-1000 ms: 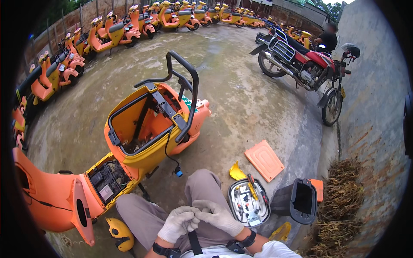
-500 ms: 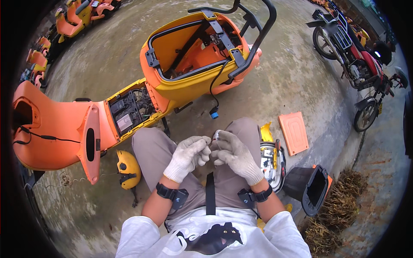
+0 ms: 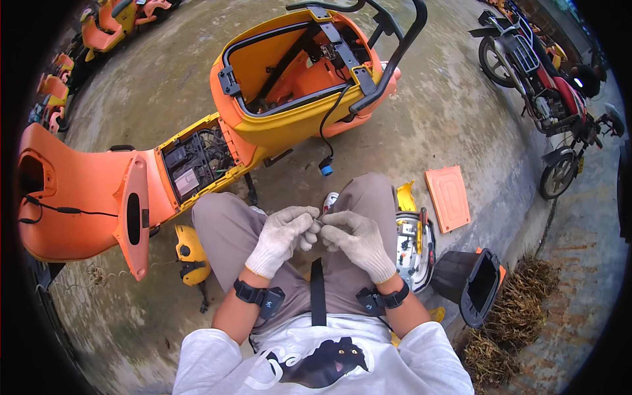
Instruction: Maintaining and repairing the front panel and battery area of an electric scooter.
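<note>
My left hand (image 3: 286,237) and my right hand (image 3: 352,240), both in pale knit gloves, meet between my knees, fingertips closed around a small thin item too small to make out. Just beyond is the orange-and-yellow scooter (image 3: 95,204), with its floor compartment (image 3: 196,161) uncovered, exposing wiring, and its rear box (image 3: 253,117) open. A black cable with a blue connector (image 3: 326,170) hangs from the box. Beside my right knee lie a silvery oval lid with fittings and tools on it (image 3: 411,247) and a yellow plastic piece (image 3: 405,196).
A yellow helmet (image 3: 191,253) lies left of my legs. An orange panel (image 3: 447,197), a black bin (image 3: 461,283) and dry brush (image 3: 513,316) are at right. A red motorcycle (image 3: 559,99) stands by the wall; more scooters (image 3: 99,33) line the upper left.
Since one second ago my head has tilted down, so the scooter sits higher in view. Both hands stay together, their fingertips drawing slightly closer over the last half second.
</note>
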`<state>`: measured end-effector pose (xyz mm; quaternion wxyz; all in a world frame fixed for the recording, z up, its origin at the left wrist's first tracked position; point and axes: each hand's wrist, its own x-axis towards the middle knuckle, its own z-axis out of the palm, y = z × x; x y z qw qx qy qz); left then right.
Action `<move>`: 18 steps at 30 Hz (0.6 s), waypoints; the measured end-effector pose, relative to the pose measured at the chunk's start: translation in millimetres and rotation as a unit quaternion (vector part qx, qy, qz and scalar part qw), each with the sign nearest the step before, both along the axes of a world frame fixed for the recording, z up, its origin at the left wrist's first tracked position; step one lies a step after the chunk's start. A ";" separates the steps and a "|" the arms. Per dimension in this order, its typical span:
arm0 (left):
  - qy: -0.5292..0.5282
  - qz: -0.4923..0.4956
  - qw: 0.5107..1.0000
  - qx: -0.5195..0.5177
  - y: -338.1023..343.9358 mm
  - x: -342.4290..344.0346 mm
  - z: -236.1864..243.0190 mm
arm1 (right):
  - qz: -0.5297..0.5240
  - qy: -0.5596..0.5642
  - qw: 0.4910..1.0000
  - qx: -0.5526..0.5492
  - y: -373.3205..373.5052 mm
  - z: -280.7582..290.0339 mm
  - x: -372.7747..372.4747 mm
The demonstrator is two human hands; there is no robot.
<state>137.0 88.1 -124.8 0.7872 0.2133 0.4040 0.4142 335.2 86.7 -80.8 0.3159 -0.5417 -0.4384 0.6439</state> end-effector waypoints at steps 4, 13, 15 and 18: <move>0.053 -0.004 0.999 0.013 0.6 1.2 6.0 | 0.012 -0.019 1.000 -0.012 0.8 -3.0 1.2; 0.098 -0.002 0.995 0.024 -1.3 3.3 7.7 | 0.018 -0.028 0.999 -0.014 0.2 -1.8 0.4; 0.093 -0.005 0.995 0.028 -0.9 2.4 4.4 | 0.017 -0.024 0.999 -0.019 0.1 -0.3 0.3; 0.091 -0.011 0.995 0.040 -2.6 2.8 4.3 | 0.021 -0.029 0.999 -0.026 0.1 -0.5 1.1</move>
